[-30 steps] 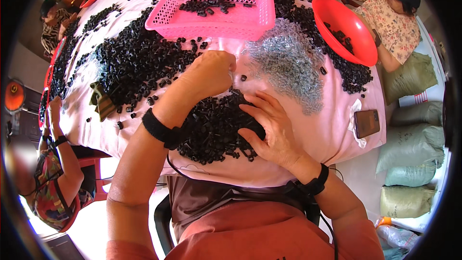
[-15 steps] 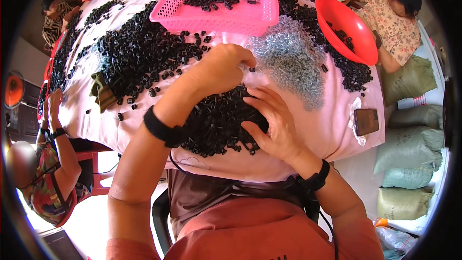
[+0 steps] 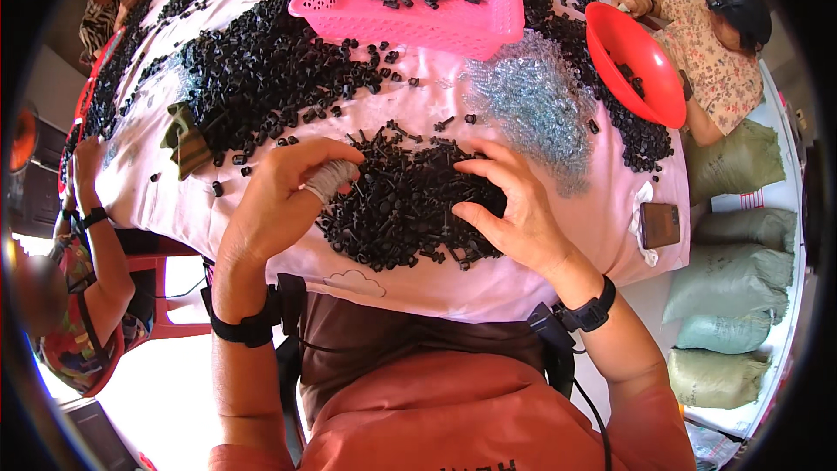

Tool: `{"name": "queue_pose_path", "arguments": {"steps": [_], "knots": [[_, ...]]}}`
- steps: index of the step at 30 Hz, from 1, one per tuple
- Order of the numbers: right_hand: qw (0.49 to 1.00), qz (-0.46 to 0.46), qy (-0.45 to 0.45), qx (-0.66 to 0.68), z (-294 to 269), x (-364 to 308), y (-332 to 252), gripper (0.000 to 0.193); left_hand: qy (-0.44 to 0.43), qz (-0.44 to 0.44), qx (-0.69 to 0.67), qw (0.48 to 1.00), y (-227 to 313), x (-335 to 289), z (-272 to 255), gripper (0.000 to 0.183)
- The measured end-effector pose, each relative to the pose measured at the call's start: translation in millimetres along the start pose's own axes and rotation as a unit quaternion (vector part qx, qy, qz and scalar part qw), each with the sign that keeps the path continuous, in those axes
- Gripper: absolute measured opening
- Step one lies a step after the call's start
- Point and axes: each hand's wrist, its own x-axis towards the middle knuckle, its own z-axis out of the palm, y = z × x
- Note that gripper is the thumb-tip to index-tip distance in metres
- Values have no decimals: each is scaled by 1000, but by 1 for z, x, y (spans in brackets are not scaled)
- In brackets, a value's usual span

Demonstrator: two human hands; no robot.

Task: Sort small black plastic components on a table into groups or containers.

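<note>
A heap of small black plastic parts (image 3: 410,209) lies before me on the pink cloth, some of them with thin stems. My left hand (image 3: 283,196) rests at the heap's left edge, fingers curved and apart, with a grey wrapping (image 3: 331,180) around one digit. Nothing shows in its grasp. Across from it, my right hand (image 3: 514,209) touches the heap's right side, thumb and fingers spread open. Beyond lies a larger pile of black caps (image 3: 253,70). To the right of that is a mound of clear, bluish small pieces (image 3: 532,105).
A pink perforated basket (image 3: 405,28) holding black parts stands at the far side. A person at right has a red bowl (image 3: 641,78); others sit at left. A striped green cloth (image 3: 185,141) and a phone (image 3: 659,224) lie on the table. Sacks (image 3: 724,279) stand at right.
My left hand has come back from beyond the heap to its left edge, uncovering more of the parts. The right hand stays at the heap's right side. The whole view has shifted slightly.
</note>
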Motion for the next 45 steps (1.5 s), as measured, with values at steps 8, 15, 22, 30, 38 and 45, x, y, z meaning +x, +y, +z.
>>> {"name": "queue_pose_path", "arguments": {"steps": [8, 15, 22, 30, 38, 45], "knots": [[999, 33, -13, -23, 1, 14, 3, 24, 163, -31, -160, 973, -49, 3, 16, 24], [999, -19, 0, -35, 11, 34, -8, 19, 154, -6, -155, 976, -69, 5, 19, 24], [996, -28, -31, -84, 13, 39, -5, 15, 158, -35, -155, 975, -62, 5, 21, 25], [990, -95, 11, -101, 7, 83, 2, 15, 151, -36, -147, 977, -63, 7, 21, 25], [994, -47, -63, -70, -2, 77, -5, 14, 160, -43, -132, 977, -56, 4, 20, 26], [984, -62, -103, -132, 7, 73, 0, 11, 161, -56, -142, 975, -55, 6, 22, 28]]}}
